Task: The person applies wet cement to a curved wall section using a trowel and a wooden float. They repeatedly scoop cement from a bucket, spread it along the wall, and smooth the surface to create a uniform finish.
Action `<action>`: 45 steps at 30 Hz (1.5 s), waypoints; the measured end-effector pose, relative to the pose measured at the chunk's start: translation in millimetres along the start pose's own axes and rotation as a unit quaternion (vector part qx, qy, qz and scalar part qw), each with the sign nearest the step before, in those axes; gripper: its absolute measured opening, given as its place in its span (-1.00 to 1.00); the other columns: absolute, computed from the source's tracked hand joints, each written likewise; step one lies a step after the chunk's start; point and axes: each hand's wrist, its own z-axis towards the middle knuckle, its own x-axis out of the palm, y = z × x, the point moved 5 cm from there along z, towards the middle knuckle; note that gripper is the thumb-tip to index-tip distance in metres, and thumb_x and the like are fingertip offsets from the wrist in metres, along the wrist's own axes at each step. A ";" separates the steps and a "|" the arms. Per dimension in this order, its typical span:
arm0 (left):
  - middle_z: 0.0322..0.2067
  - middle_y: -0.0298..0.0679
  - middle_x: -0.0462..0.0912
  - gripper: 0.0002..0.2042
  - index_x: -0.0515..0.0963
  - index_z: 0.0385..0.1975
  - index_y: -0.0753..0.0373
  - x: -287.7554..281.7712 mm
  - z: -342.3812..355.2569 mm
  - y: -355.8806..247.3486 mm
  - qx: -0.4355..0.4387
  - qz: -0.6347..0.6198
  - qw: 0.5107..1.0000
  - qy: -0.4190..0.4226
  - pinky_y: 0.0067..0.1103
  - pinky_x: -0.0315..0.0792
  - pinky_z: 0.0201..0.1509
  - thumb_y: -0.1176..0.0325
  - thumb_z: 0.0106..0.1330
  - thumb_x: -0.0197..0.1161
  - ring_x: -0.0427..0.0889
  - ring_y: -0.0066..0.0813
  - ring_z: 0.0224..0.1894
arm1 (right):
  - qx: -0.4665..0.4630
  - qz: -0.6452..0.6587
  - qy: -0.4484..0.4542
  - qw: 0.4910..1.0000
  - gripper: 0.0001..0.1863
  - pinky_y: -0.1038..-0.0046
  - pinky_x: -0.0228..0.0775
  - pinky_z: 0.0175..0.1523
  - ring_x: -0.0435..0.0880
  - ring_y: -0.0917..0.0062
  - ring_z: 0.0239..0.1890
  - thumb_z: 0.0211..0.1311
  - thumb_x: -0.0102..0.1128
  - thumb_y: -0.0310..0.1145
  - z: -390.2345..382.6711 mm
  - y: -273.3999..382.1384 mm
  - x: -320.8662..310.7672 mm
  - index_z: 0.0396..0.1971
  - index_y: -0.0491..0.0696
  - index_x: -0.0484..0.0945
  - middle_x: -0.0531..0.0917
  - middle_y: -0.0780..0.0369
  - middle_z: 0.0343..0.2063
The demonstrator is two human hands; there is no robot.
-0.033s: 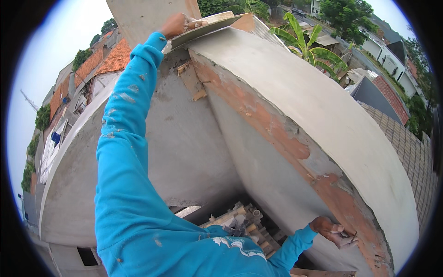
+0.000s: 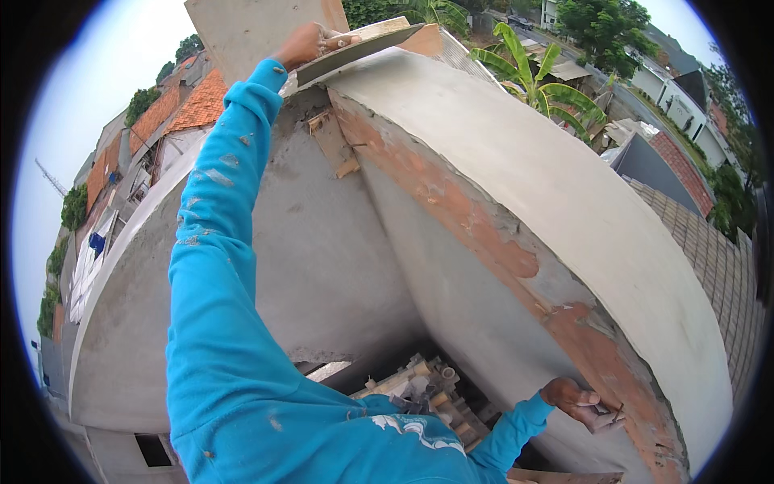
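Note:
My left hand (image 2: 314, 47) grips a flat float (image 2: 363, 50) at the top of the curved plastered parapet (image 2: 484, 137), its blue sleeve stretched up across the view. Below that hand, a broken wooden scrap (image 2: 330, 141) clings to the grey plastered inner wall (image 2: 306, 210). At lower right my right hand (image 2: 580, 403) is curled against a rough reddish band (image 2: 451, 210) running under the parapet's edge. A thin dark piece, perhaps a nail, shows at its fingertips; I cannot make out whether I hold it.
A tall plastered slab (image 2: 250, 32) rises behind my left hand. Far below me lies a dark recess with stacked timber (image 2: 427, 379). Outside the parapet, at a drop, are tiled roofs (image 2: 197, 101), banana plants (image 2: 532, 81) and a street (image 2: 637, 101).

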 end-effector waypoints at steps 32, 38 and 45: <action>-0.39 -0.14 0.74 -0.36 0.73 -0.12 0.11 10.3 2.3 -47.5 -0.096 0.157 0.982 0.049 -0.34 0.50 -0.19 -0.37 0.09 0.28 0.68 -0.28 -0.34 | -0.014 0.043 -0.017 0.999 -0.45 0.04 0.13 0.29 0.24 0.13 0.24 0.42 -0.14 -0.17 0.2 2.5 3.6 0.21 -0.30 0.20 0.16 -0.10 0.21; -0.49 -0.09 0.70 -0.31 0.75 -0.26 0.26 10.2 -21.8 -112.5 -0.092 0.137 0.986 0.039 -0.34 0.50 -0.27 -0.38 0.03 0.31 0.66 -0.29 -0.44 | 0.002 0.052 -0.015 0.999 -0.43 0.04 0.06 0.30 0.20 0.13 0.25 0.41 -0.14 -0.15 -0.4 1.8 2.3 0.22 -0.29 0.22 0.19 -0.09 0.20; -0.52 -0.08 0.69 -0.34 0.75 -0.26 0.24 5.9 -60.2 -189.7 -0.047 0.144 0.988 0.007 -0.34 0.51 -0.32 -0.35 0.07 0.30 0.67 -0.26 -0.46 | 0.021 0.045 0.048 0.998 -0.39 -0.02 0.01 0.34 0.05 0.09 0.34 0.40 -0.11 -0.19 -10.1 -7.7 -4.8 0.26 -0.35 0.15 0.06 -0.12 0.26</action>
